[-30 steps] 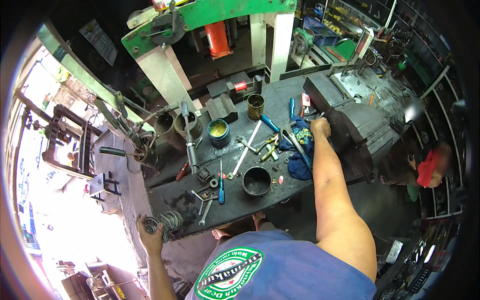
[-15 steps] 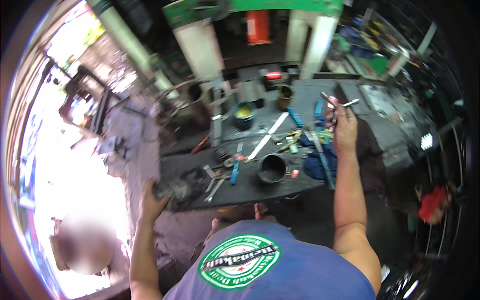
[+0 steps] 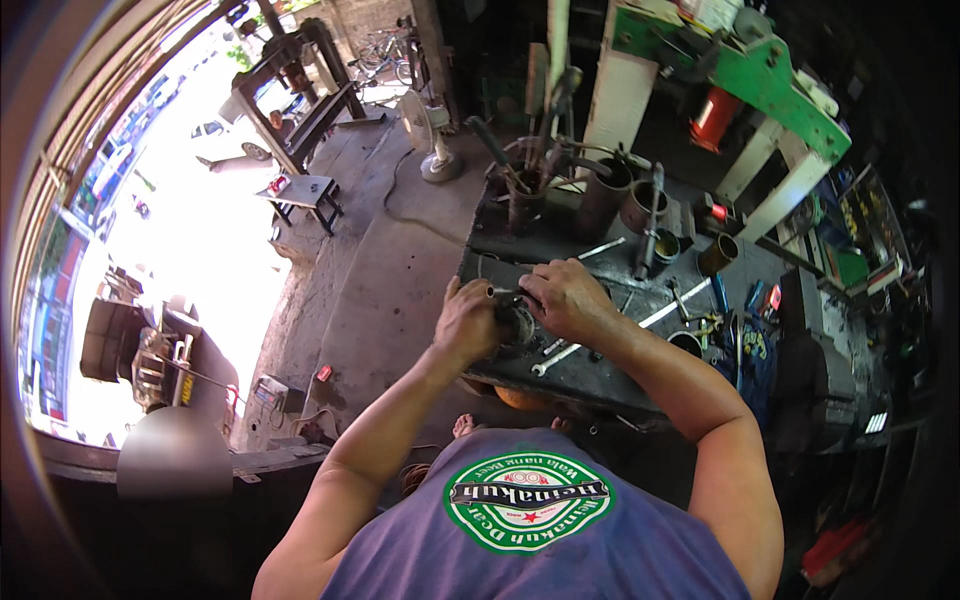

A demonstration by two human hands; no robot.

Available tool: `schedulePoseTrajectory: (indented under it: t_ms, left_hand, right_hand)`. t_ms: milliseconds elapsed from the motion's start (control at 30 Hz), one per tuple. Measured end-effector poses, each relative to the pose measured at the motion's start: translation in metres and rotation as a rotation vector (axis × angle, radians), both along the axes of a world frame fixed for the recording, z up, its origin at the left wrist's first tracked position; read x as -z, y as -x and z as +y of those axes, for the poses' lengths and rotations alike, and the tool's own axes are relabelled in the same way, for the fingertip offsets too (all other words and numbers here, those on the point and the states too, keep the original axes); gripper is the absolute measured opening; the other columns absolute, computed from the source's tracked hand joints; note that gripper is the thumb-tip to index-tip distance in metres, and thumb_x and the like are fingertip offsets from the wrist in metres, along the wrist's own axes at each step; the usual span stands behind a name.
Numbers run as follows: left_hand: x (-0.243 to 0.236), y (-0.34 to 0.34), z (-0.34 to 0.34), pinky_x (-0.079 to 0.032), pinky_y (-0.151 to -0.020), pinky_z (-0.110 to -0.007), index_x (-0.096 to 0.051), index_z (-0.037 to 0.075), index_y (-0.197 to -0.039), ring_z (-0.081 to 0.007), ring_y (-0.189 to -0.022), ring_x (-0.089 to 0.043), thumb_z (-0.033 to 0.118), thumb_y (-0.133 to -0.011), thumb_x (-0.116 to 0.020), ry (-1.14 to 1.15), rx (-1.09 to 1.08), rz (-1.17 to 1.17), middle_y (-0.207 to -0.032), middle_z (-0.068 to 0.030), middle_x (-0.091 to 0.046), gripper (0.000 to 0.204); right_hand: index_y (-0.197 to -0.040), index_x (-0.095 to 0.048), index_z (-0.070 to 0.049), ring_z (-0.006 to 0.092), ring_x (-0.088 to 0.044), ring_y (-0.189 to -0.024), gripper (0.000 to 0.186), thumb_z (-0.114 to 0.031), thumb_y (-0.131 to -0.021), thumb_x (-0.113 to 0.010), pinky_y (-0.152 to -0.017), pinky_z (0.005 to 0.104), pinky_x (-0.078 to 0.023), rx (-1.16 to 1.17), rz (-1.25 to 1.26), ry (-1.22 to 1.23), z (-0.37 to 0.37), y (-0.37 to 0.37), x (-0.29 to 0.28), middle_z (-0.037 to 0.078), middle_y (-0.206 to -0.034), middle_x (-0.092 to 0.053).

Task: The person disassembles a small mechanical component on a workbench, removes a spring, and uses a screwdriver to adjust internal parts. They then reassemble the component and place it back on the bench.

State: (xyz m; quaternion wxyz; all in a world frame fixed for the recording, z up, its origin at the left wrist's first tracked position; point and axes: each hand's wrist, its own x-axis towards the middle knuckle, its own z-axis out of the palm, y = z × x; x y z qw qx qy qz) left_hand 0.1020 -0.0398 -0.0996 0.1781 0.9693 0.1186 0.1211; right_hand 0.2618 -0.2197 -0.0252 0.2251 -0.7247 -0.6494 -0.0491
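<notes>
At the left end of the dark workbench (image 3: 610, 375), both my hands are close together over a round grey metal part (image 3: 517, 326). My left hand (image 3: 466, 320) is curled against the part's left side, fingers closed. My right hand (image 3: 568, 300) is closed at the part's upper right, pinching a socket wrench (image 3: 507, 295). The wrench's hollow end shows by my left thumb; the rest is hidden under my fingers. Just right of the part, a combination wrench (image 3: 545, 368) lies on the bench, partly under my right forearm.
Behind my hands stand metal canisters (image 3: 527, 207) with long tools. Right along the bench are a blue pot (image 3: 665, 246), a brass-coloured can (image 3: 717, 256), a dark cup (image 3: 686, 342) and a blue cloth (image 3: 757, 355). A floor fan (image 3: 430, 137) and a low stool (image 3: 305, 192) stand beyond.
My view has turned left. My right hand has come from the bench's right side with the socket wrench to the metal part. My left hand stays at the part.
</notes>
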Motion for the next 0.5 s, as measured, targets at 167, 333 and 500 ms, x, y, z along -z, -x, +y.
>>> schedulePoseTrajectory:
  t_ms: [167, 333, 500]
  left_hand:
    - [0.053, -0.009, 0.012, -0.036, -0.127, -0.062, -0.078, 0.016, -0.113, -0.0316, -0.123, -0.07, 0.023, -0.082, -0.079, 0.206, 0.035, -0.553, -0.117, -0.0086, -0.078, 0.031]
    - [0.048, -0.014, -0.002, -0.033, -0.129, -0.064, -0.082, 0.018, -0.111, -0.0272, -0.124, -0.071, 0.032, -0.091, -0.075, 0.003, -0.073, -0.173, -0.119, -0.0063, -0.079, 0.025]
    - [0.007, -0.007, -0.004, -0.033, -0.129, -0.066, -0.081, 0.019, -0.112, -0.0261, -0.134, -0.066, 0.03, -0.088, -0.077, 0.098, -0.066, 0.0, -0.126, -0.0061, -0.074, 0.026]
  right_hand:
    - [-0.104, -0.074, -0.007, 0.0342, -0.069, -0.099, 0.015, -0.016, -0.095, -0.065, -0.089, 0.0503, -0.052, -0.185, -0.244, 0.051, 0.031, 0.008, -0.013, 0.01, -0.097, -0.072]
    - [-0.089, -0.078, -0.012, 0.0331, -0.075, -0.087, 0.019, -0.029, -0.096, -0.073, -0.086, 0.0502, -0.052, -0.12, -0.391, 0.31, 0.045, 0.009, -0.025, 0.012, -0.085, -0.079]
    - [-0.093, -0.084, -0.002, 0.044, -0.08, -0.092, 0.04, -0.036, -0.104, -0.066, -0.088, 0.0568, -0.061, 0.112, 0.002, 0.6, 0.079, 0.007, -0.024, 0.024, -0.089, -0.08]
